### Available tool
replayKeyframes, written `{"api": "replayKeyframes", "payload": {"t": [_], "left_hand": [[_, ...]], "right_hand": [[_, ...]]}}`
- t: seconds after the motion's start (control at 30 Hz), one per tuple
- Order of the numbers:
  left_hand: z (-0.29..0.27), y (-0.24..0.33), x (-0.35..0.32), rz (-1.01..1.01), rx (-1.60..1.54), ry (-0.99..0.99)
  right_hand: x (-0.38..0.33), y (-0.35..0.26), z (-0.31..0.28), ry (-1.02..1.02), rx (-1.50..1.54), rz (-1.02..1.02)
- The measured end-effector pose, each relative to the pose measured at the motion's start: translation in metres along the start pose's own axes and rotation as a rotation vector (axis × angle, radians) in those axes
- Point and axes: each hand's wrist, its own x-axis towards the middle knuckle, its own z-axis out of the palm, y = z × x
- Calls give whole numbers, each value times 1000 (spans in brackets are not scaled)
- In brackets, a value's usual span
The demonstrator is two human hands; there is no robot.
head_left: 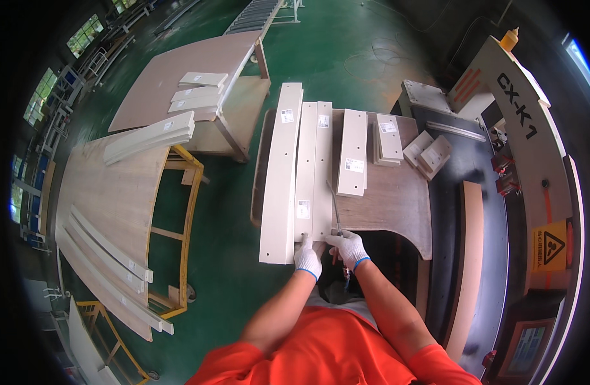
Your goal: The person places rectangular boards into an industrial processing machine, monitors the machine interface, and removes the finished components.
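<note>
Long white boards with drilled holes lie side by side on a brown worktable in front of me. My left hand (308, 258), in a white work glove, grips the near end of a white board (305, 167), thumb on top; its other fingers are mostly hidden. Close beside it, my gloved right hand (347, 248) is closed around an air blow gun (337, 215). The gun's long thin nozzle points away from me over the boards, and its body is largely covered by the glove. Left of these lies a taller stack of white boards (282, 173).
Shorter white boards (352, 151) and small pieces (387, 138) sit on the worktable (398, 205). To the right stands a machine (526, 128) with a dark bed and a brown panel (467, 256). Wooden tables (115, 192) with more boards stand at left.
</note>
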Motion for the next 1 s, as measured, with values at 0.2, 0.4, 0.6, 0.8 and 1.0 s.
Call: {"api": "replayKeyframes", "payload": {"t": [0.2, 0.4, 0.6, 0.8, 1.0], "left_hand": [[-25, -4, -52, -134, 133, -1], [-67, 4, -64, -251, 201, -85], [-77, 7, -59, -214, 129, -87], [-68, 17, -68, -185, 185, -81], [-88, 31, -93, -243, 239, -157]], "right_hand": [[-11, 36, -12, 22, 21, 73], [-40, 51, -20, 39, 72, 123], [-12, 33, -17, 87, 183, -1], [-3, 21, -16, 13, 130, -27], [-54, 30, -33, -186, 80, 57]]}}
